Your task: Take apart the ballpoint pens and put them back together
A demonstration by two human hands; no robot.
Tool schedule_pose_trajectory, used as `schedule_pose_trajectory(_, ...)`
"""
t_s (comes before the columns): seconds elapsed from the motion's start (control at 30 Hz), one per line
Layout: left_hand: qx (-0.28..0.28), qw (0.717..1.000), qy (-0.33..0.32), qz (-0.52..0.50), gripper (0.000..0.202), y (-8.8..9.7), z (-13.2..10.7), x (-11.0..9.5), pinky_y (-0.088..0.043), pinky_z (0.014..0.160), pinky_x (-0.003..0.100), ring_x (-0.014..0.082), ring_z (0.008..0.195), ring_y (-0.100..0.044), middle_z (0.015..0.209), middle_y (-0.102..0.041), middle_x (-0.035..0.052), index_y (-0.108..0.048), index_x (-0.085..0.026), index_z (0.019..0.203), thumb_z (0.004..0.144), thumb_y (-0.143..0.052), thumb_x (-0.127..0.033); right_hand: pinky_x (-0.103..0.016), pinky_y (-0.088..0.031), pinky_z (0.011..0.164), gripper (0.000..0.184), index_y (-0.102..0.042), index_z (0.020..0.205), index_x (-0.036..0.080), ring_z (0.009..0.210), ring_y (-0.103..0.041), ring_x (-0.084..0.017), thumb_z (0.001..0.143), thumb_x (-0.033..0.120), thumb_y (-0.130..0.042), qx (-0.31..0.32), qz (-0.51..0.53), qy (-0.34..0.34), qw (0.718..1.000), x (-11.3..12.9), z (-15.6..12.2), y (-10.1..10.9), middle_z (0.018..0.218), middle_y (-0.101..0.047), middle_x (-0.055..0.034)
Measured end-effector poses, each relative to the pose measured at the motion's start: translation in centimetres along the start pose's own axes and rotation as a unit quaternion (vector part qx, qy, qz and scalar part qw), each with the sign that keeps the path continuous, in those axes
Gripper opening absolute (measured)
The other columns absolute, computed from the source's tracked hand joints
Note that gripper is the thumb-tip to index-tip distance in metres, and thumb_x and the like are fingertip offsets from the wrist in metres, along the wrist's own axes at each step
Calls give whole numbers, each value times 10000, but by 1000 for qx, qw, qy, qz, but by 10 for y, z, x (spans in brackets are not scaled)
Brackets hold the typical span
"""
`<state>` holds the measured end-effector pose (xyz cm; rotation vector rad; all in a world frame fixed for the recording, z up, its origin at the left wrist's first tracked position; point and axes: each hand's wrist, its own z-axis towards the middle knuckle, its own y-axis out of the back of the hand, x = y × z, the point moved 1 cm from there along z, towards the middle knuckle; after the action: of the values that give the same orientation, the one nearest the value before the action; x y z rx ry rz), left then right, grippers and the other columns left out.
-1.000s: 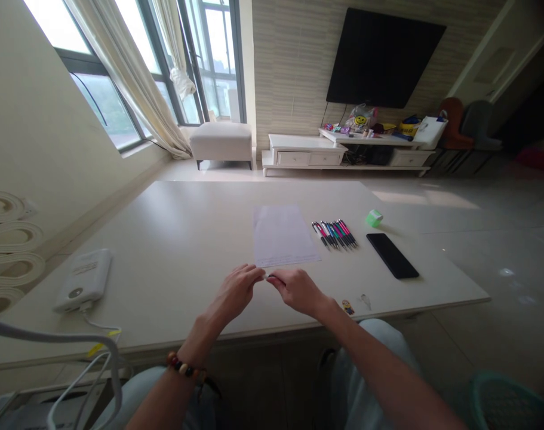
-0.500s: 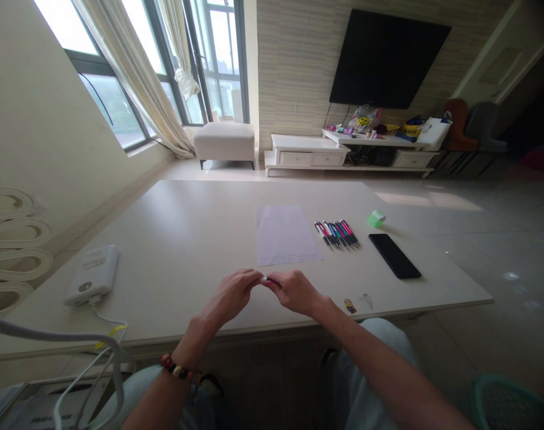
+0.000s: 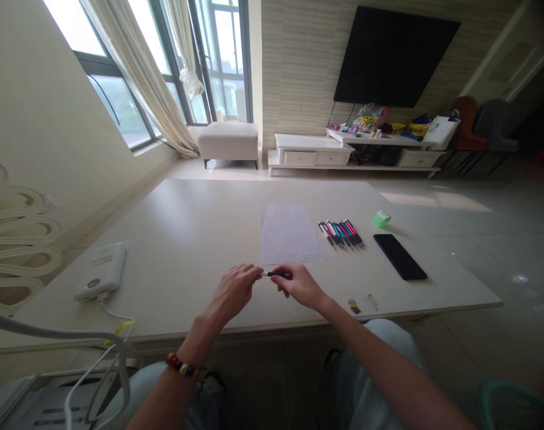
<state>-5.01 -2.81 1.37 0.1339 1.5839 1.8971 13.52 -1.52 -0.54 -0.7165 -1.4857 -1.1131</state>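
1. Your white power bank (image 3: 100, 272) sits on the table (image 3: 173, 239), well left of your hands.
2. Your left hand (image 3: 233, 292) has its fingers together, tips at the pen's pale end; I can't tell whether they grip it.
3. The black pen (image 3: 276, 274) is level between your hands, just below the sheet of paper (image 3: 292, 234).
4. Your right hand (image 3: 299, 285) has its fingers clamped on the pen's dark barrel.
5. A row of pens (image 3: 341, 235) and a black phone (image 3: 400, 257) lie farther right.
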Motion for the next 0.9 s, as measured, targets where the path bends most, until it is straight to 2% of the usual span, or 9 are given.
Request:
schedule_pose_trajectory(0.07,1,1000,-1,-1,247,-1,0,-1,-406,722,271,141,754,-553,813,-623,25,-597,-212,937,850,-393,-104,-219,-415,475,328,-659,875,153,485,-529,-96,752,450,-597,-21,2,10,1000,0,0,0,686,-640,-34)
schedule_pose_trajectory(0.17,3,1000,-1,-1,236,-3,1,-2,-406,739,288,147,762,-559,826,-631,27,-589,-212,941,860,-388,-121,-222,-420,462,324,-650,838,149,468,-535,-98,760,457,-588,-12,16,5,1000,-1,2,1,664,-629,-30)
schedule_pose_trajectory(0.27,5,1000,5,1,234,-4,1,-3,-406,742,295,152,765,-566,829,-638,26,-580,-215,948,864,-381,-127,-231,-440,483,314,-632,869,153,505,-557,-105,732,436,-628,-27,25,14,999,-1,4,3,734,-644,-40)
schedule_pose_trajectory(0.33,9,1000,4,2,240,-5,2,-3,-406,741,294,154,767,-571,829,-640,26,-576,-217,951,863,-375,-121,-234,-436,473,307,-623,853,148,483,-547,-102,753,438,-601,-12,26,6,1000,-2,5,5,709,-639,-38)
schedule_pose_trajectory(0.47,13,1000,12,-6,237,-9,2,-4,-408,721,282,153,760,-576,827,-644,27,-572,-215,938,851,-378,-110,-237,-453,519,289,-608,861,157,546,-570,-110,713,401,-650,-35,12,25,999,-2,5,8,746,-643,-33)
schedule_pose_trajectory(0.57,14,1000,17,-11,243,-10,4,-6,-409,714,274,151,757,-579,819,-645,24,-568,-215,939,842,-379,-98,-230,-432,483,264,-614,849,154,499,-545,-102,762,403,-593,-20,13,17,1000,-1,5,10,681,-625,-21)
schedule_pose_trajectory(0.67,20,999,27,-26,227,-11,5,-7,-407,682,263,148,734,-579,823,-648,24,-555,-211,943,849,-374,-110,-228,-443,510,276,-611,884,162,575,-580,-116,724,385,-641,-35,13,28,999,0,5,14,762,-640,-34)
schedule_pose_trajectory(0.8,24,999,32,-32,205,-12,6,-8,-394,661,257,150,736,-579,823,-646,21,-544,-215,943,851,-383,-126,-231,-430,491,269,-612,827,154,518,-552,-110,762,414,-591,-16,5,10,1000,0,5,18,668,-619,-18)
schedule_pose_trajectory(0.9,30,998,39,-38,206,-13,7,-9,-383,634,248,144,705,-575,807,-640,17,-541,-218,935,859,-369,-131,-234,-447,535,272,-608,866,168,585,-573,-115,723,397,-641,-36,-3,36,999,-1,5,20,752,-635,-25)
